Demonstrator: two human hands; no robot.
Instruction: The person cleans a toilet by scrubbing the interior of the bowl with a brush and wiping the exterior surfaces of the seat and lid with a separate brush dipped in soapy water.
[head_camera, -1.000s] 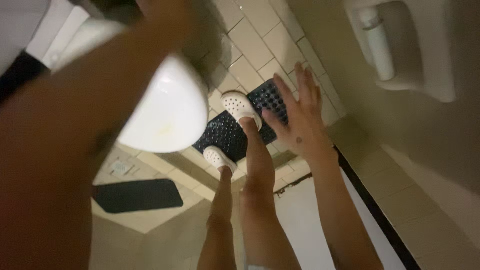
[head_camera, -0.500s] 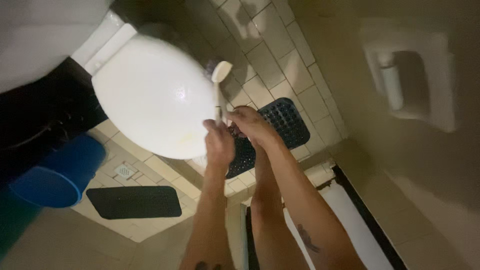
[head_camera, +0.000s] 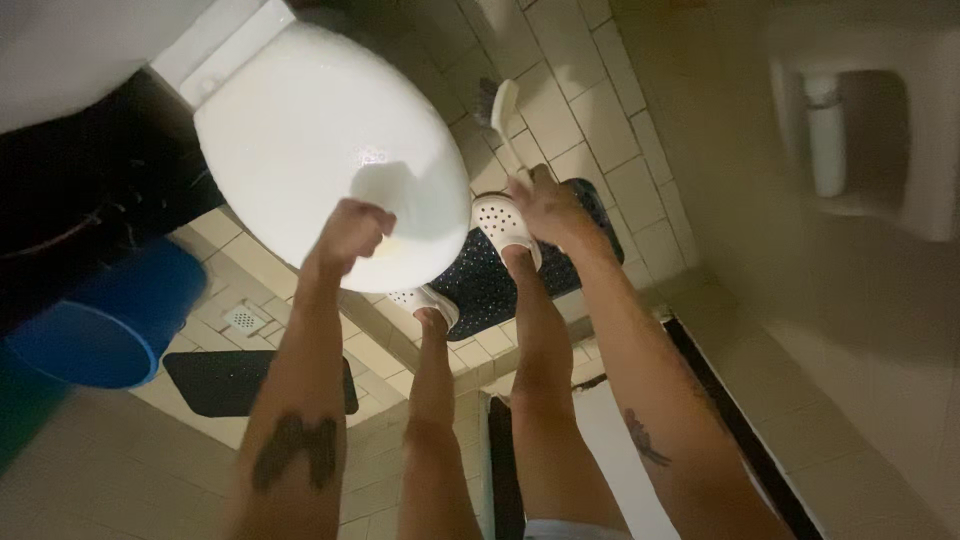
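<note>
A white plastic toilet brush with a long thin handle (head_camera: 506, 120) points away from the person toward about twelve o'clock, its head out over the tiled floor just right of the toilet. The right hand (head_camera: 545, 208) is clenched around the lower end of the handle. At about nine o'clock from it, the left hand (head_camera: 348, 232) is curled into a loose fist over the near rim of the closed white oval toilet lid (head_camera: 310, 130); whether its fingers pinch the lid's edge or merely rest there is hard to tell in the dim light.

Below the right hand stand the person's bare legs in white perforated clogs (head_camera: 502, 222), one at about six o'clock from the brush, the other (head_camera: 425, 300) nearer the toilet bowl. Both feet rest on a dark rubber mat with round holes (head_camera: 490, 285), partly hidden by them.

At eight o'clock from the toilet sits a blue plastic bucket (head_camera: 105, 320), with a small square floor drain (head_camera: 244, 318) between it and the bowl. A flat black rectangular mat (head_camera: 215, 385) lies nearer the person, crossed by the left forearm. On the wall at three o'clock, a recessed holder with a white paper roll (head_camera: 826, 135) stands well apart from both hands.
</note>
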